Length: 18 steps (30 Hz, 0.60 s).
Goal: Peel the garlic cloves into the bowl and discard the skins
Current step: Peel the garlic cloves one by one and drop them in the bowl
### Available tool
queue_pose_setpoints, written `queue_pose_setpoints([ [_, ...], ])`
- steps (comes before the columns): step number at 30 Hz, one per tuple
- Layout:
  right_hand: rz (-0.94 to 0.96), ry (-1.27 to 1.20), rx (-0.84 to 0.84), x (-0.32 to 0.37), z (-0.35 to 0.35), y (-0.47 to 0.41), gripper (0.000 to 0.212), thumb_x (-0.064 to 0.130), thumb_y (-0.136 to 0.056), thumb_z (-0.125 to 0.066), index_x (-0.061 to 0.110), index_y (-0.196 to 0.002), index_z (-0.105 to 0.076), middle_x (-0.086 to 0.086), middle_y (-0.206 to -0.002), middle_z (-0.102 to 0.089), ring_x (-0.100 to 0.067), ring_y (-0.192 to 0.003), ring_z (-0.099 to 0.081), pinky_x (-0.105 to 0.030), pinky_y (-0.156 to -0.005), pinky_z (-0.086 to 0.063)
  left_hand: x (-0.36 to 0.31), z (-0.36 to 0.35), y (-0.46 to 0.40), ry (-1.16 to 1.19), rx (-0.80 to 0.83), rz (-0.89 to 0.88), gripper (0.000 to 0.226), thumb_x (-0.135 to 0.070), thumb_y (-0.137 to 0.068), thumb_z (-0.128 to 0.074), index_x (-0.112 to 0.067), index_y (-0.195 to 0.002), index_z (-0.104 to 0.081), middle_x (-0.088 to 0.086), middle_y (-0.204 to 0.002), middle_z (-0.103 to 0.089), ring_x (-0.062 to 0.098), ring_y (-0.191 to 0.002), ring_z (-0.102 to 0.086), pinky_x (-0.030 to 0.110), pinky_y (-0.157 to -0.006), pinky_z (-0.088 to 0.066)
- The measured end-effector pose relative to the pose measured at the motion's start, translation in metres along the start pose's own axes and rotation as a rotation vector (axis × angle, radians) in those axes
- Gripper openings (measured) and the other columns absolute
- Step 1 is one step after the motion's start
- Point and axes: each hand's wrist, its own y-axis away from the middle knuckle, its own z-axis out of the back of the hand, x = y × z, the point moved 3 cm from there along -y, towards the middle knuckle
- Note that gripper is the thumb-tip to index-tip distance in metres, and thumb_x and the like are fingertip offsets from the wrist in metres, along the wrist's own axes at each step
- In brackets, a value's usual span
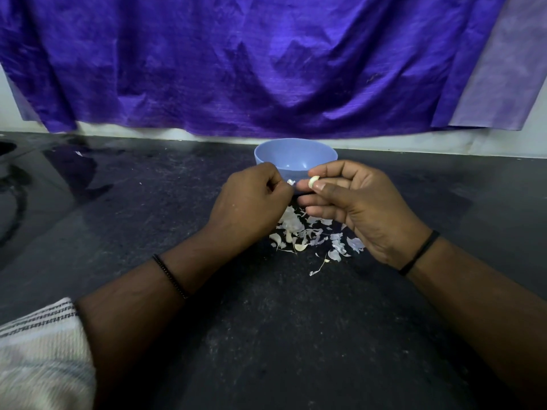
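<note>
Two hands meet above a dark counter. The right hand (pixel 352 202) pinches a pale garlic clove (pixel 314 182) between thumb and forefinger; the left hand (pixel 251 199) pinches a scrap of skin (pixel 291 182) beside it. The blue bowl (pixel 296 156) sits just beyond, nearer the right hand. Discarded skins (pixel 310 232) lie below the hands.

A home kitchen, it seems. A dark stone counter (pixel 266 321) fills the lower frame. Purple cloth (pixel 251 63) hangs across the top, over a white wall (pixel 414 143).

Head view looks forward and down, close over the counter (pixel 266 321)
</note>
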Motion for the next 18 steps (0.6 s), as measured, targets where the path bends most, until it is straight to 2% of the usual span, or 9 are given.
queue_pose_setpoints([
  [4, 0.009, 0.035, -0.024, -0.002, 0.002, -0.001, 0.017, 0.003, -0.089, -0.069, 0.005, -0.105, -0.069, -0.016, -0.097, -0.076, -0.021, -0.081, -0.072, -0.028, -0.07, -0.061, 0.001, 0.001, -0.003, -0.106, 0.074, 0.038, 0.032, -0.025, -0.092, -0.052, -0.008, -0.065, -0.053, 0.006, -0.062, -0.057, 0.019, -0.058, -0.049, 0.037, -0.056, -0.04],
  [8, 0.011, 0.061, -0.049, -0.001, 0.004, 0.0, 0.019, 0.003, -0.085, -0.072, 0.004, -0.104, -0.071, -0.017, -0.093, -0.075, -0.021, -0.077, -0.07, -0.027, -0.068, -0.061, -0.002, 0.003, -0.002, -0.107, 0.09, 0.0, 0.013, -0.021, -0.088, -0.057, -0.019, -0.076, -0.061, -0.003, -0.072, -0.063, 0.016, -0.07, -0.06, 0.036, -0.064, -0.049],
  [11, 0.012, 0.074, -0.052, 0.001, 0.004, 0.001, 0.019, 0.002, -0.084, -0.073, 0.003, -0.103, -0.071, -0.019, -0.094, -0.075, -0.021, -0.076, -0.07, -0.027, -0.068, -0.062, -0.002, 0.002, 0.0, -0.019, 0.057, -0.04, 0.011, -0.02, -0.087, -0.061, -0.023, -0.077, -0.064, -0.008, -0.07, -0.064, 0.004, -0.066, -0.058, 0.028, -0.062, -0.046],
  [13, 0.02, 0.076, -0.063, 0.002, 0.003, 0.002, 0.019, 0.0, -0.084, -0.073, 0.003, -0.102, -0.07, -0.021, -0.095, -0.075, -0.021, -0.075, -0.071, -0.027, -0.068, -0.062, -0.003, 0.0, 0.001, 0.124, 0.022, -0.06, 0.011, -0.017, -0.088, -0.065, -0.022, -0.078, -0.067, -0.014, -0.063, -0.062, 0.0, -0.057, -0.054, 0.021, -0.058, -0.042],
  [14, 0.026, 0.074, -0.076, 0.003, 0.003, 0.002, 0.019, 0.0, -0.084, -0.073, 0.002, -0.102, -0.07, -0.022, -0.094, -0.074, -0.021, -0.075, -0.072, -0.026, -0.068, -0.062, -0.003, 0.0, 0.001, 0.208, 0.009, -0.067, 0.01, -0.015, -0.088, -0.067, -0.021, -0.08, -0.069, -0.015, -0.063, -0.063, 0.001, -0.056, -0.054, 0.022, -0.057, -0.044],
  [18, 0.048, 0.04, -0.11, 0.008, 0.003, 0.004, 0.018, 0.0, -0.082, -0.074, 0.002, -0.099, -0.068, -0.018, -0.09, -0.076, -0.021, -0.077, -0.074, -0.025, -0.068, -0.062, -0.005, -0.002, 0.003, 0.352, -0.017, -0.105, 0.005, -0.013, -0.086, -0.076, -0.018, -0.087, -0.076, -0.005, -0.077, -0.073, 0.029, -0.059, -0.064, 0.041, -0.059, -0.056],
])
